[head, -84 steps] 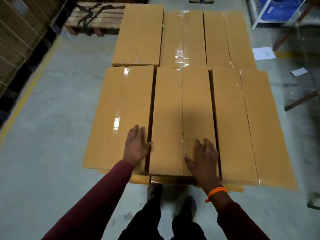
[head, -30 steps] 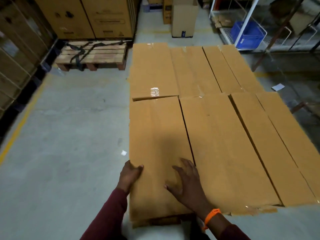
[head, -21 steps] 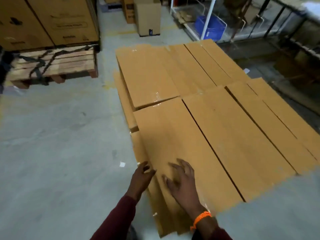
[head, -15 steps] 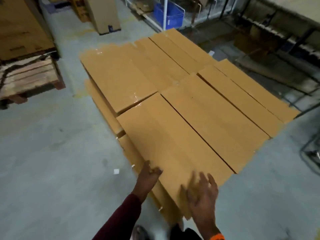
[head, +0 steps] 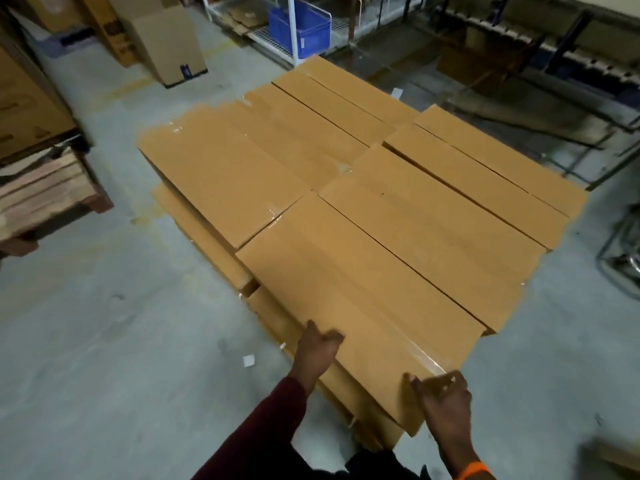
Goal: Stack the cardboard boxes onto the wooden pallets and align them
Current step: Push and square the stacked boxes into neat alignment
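Several long flat cardboard boxes lie side by side in a low stack on the floor; the pallet under them is hidden. The nearest top box (head: pixel 346 299) runs diagonally toward me. My left hand (head: pixel 317 351) grips its left long edge near the front corner, thumb on top. My right hand (head: pixel 445 398) presses against the box's near end at the right corner, fingers loosely bent. A second top box (head: pixel 426 233) lies right beside it, and another top box (head: pixel 221 178) sits behind, overhanging the layer below.
A bare wooden pallet (head: pixel 45 199) stands at the left under big cartons. An upright carton (head: pixel 162 39) stands at the back. A wire rack with a blue bin (head: pixel 299 27) and metal frames lie behind and right of the stack. Concrete floor surrounds it.
I have stepped round to the stack's near left corner. My left hand went from the box top to its left edge, and my right hand slid from the top to the near end.
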`<state>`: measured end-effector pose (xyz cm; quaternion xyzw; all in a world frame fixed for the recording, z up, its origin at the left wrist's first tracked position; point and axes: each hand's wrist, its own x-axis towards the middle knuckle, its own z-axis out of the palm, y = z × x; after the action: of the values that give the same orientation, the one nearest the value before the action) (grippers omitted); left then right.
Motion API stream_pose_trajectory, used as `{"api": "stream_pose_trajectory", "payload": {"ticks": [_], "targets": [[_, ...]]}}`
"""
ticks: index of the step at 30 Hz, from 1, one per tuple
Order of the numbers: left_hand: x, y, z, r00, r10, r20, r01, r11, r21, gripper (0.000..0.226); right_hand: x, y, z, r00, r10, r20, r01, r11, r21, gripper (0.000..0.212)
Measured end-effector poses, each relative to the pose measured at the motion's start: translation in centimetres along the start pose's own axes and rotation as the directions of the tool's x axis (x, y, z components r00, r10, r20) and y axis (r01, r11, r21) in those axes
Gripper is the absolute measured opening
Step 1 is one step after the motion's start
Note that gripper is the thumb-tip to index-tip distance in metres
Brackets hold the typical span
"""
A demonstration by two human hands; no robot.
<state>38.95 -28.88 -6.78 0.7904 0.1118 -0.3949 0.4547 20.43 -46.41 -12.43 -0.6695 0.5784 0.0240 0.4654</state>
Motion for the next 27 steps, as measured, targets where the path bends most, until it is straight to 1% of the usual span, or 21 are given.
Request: {"api": "stream_pose_trajectory", "payload": {"ticks": [1,3,5,7,9,11,14,18,20,23,25,27], "targets": [[0.3,0.1,-0.2,1.0,-0.006,0.021,0.005,0.999,0.037,0.093,0.0,0.0,0.5,1.0,0.009,-0.015,-0.009,1.0,-0.008,0.122],[1.0,0.2,-0.8,0.996,-0.015,0.084,0.002,0.988,0.157,0.092,-0.8,-1.0,1.6,0.997,0.046,-0.07,-0.046,0.999,-0.004,0.112],[0.9,0.7,-1.9,0.979,-0.022,0.2,-0.035,0.961,0.274,0.092,-1.8,-2.3,3.2,0.983,0.057,-0.174,-0.061,0.998,-0.017,0.107],[1.6,1.1,-3.7,0.938,-0.076,0.337,-0.07,0.913,0.402,0.095,-2.7,-3.4,5.1,0.953,0.11,-0.283,-0.128,0.991,-0.045,0.106],[2.9,1.3,-5.1,0.915,-0.104,0.389,-0.109,0.866,0.488,0.088,-3.6,-4.5,6.7,0.927,0.124,-0.353,-0.164,0.983,-0.085,0.101],[4.1,2.1,-6.9,0.901,-0.098,0.423,-0.175,0.81,0.56,0.077,-4.2,-5.3,8.5,0.909,0.136,-0.394,-0.2,0.971,-0.128,0.099],[6.2,3.5,-8.4,0.88,-0.109,0.463,-0.263,0.699,0.665,0.068,-4.9,-5.7,10.2,0.908,0.157,-0.39,-0.233,0.96,-0.157,0.098],[7.7,5.8,-7.6,0.848,-0.122,0.517,-0.375,0.551,0.745,0.071,-4.3,-5.8,8.7,0.905,0.16,-0.395,-0.234,0.961,-0.146,0.092],[8.1,6.9,-6.7,0.855,-0.098,0.509,-0.403,0.492,0.772,0.07,-4.0,-6.0,7.5,0.901,0.148,-0.408,-0.206,0.973,-0.102,0.09],[8.4,8.6,-4.7,0.875,-0.017,0.484,-0.434,0.418,0.798,0.061,-2.3,-5.9,4.5,0.888,0.127,-0.443,-0.151,0.988,-0.02,0.09],[8.4,10.5,-2.4,0.872,0.047,0.488,-0.463,0.407,0.787,0.056,-0.2,-6.0,2.1,0.895,0.074,-0.44,-0.084,0.996,-0.002,0.087],[8.6,12.9,0.9,0.861,0.124,0.493,-0.493,0.443,0.749,0.051,2.6,-6.5,-0.8,0.908,0.021,-0.419,-0.023,1.0,0.001,0.082]]}}
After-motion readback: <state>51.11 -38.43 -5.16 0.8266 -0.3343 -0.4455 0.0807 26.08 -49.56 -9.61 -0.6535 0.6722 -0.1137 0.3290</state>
